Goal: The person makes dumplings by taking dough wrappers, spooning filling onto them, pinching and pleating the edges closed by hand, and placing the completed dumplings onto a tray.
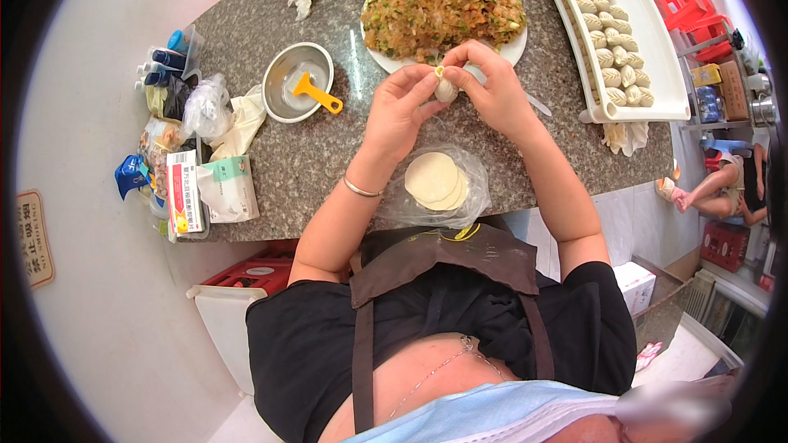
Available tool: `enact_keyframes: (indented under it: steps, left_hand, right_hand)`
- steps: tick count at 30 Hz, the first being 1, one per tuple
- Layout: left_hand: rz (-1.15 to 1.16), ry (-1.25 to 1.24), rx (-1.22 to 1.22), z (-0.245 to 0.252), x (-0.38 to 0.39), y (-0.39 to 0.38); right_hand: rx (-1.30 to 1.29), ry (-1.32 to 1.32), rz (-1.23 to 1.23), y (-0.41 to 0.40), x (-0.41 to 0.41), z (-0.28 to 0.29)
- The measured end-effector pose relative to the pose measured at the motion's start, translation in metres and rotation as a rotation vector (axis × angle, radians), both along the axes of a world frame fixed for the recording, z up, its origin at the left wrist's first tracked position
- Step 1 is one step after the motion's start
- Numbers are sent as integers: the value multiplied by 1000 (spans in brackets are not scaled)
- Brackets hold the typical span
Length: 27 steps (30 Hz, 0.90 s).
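Note:
My left hand (403, 104) and my right hand (486, 83) hold one pleated dumpling (447, 90) between their fingertips, its small top end pinched by both. Just beyond the hands, a white plate (520, 46) bears a tall heap of chopped filling (437, 6). Nearer my body, a small stack of round dough wrappers (434, 181) lies on a clear plastic bag (480, 197). A white plastic tray (665, 74) at the right holds rows of pleated dumplings (615, 55). Part of a utensil's pale handle (540, 106) shows beside my right forearm.
A steel bowl (277, 98) with a yellow-handled scraper (320, 93) stands left on the speckled stone table (308, 178). Boxes (184, 194), a tissue pack (231, 187) and plastic bags (207, 107) crowd its left edge. Crumpled tissue (305, 0) lies farther back. Another person (720, 181) sits far right.

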<state>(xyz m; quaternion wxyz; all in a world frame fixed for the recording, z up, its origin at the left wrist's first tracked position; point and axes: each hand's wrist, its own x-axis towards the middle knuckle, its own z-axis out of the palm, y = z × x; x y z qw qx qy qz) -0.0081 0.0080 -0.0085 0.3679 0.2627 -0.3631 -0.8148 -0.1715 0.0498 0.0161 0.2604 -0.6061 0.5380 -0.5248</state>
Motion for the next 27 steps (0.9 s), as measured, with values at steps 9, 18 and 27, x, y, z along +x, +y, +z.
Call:
enact_keyframes:
  steps: [9, 18, 27]
  left_hand:
    - [155, -33, -209, 1, -5, 3]
    - [-54, 20, -73, 9, 5, -4]
    - [-250, 282, 172, -2, 8, -8]
  right_hand:
    - [-136, 106, -20, -3, 5, -6]
    - [-20, -154, -76, 0, -3, -4]
    - [11, -312, 176, -5, -26, -9]
